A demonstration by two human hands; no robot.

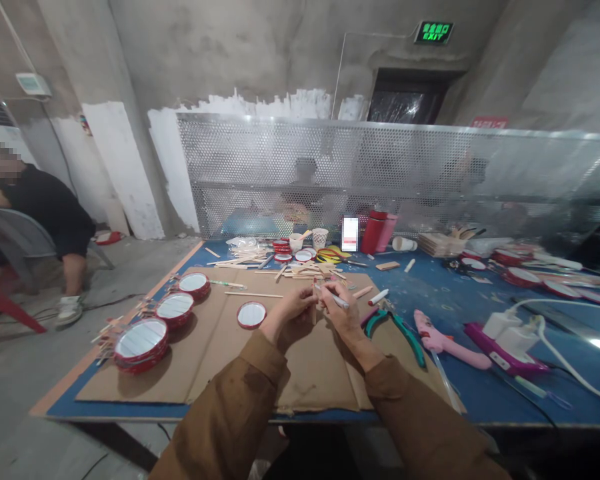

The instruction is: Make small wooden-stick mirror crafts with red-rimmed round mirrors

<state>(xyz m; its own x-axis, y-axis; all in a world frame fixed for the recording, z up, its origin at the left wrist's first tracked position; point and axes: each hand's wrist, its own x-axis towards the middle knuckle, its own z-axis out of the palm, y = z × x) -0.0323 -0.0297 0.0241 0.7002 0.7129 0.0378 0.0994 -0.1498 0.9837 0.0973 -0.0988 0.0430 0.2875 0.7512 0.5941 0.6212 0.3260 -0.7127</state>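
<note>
My left hand (295, 308) is closed on a small flat wooden stick (315, 313), held upright over the cardboard (300, 380). A reddish patch shows near the stick's top. My right hand (344, 317) grips a white marker (339, 301), its front end close to the stick; whether they touch I cannot tell. Left of my hands lies a small round red-rimmed disc (251, 315) with a white face. Beside my right hand are a white marker with a red end (379, 297), a wooden block (363, 292) and teal-handled pliers (411, 340).
Stacks of red-rimmed discs (141, 341) with sticks poking out stand along the left. Loose sticks (310, 268), paper cups (320, 238), a phone (350, 233) and a red bottle (375, 231) sit behind. Rightward lie a pink glue gun (447, 343) and a corded purple power strip (505, 353). A person (45, 207) sits far left.
</note>
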